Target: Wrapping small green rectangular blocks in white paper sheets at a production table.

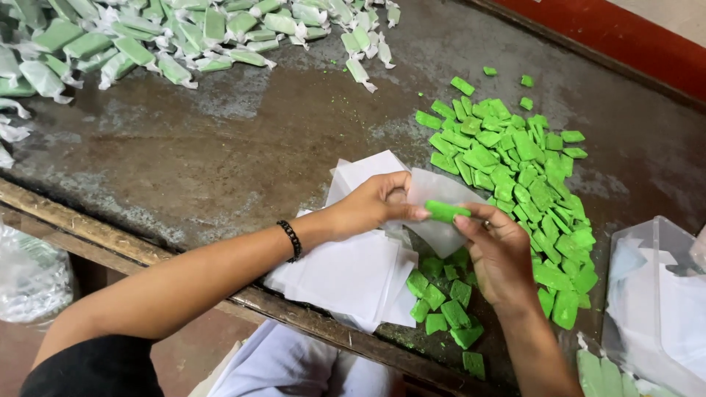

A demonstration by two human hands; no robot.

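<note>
My left hand (375,202) and my right hand (500,254) meet above the table's near edge. Together they pinch one bright green bar (446,212) laid on a thin white wrapper sheet (437,192). The left thumb and forefinger press the bar's left end, and the right fingers grip its right end. A black bead bracelet (292,240) circles my left wrist. Under my hands lies a loose stack of white wrapper sheets (353,276). A heap of unwrapped green bars (526,176) spreads to the right and below my right hand.
Several wrapped green bars (147,37) are piled at the far left of the dark metal tabletop (243,140). A clear plastic tub (654,294) stands at the right edge. A wooden rail (95,235) borders the near side, with a plastic bag (29,276) below.
</note>
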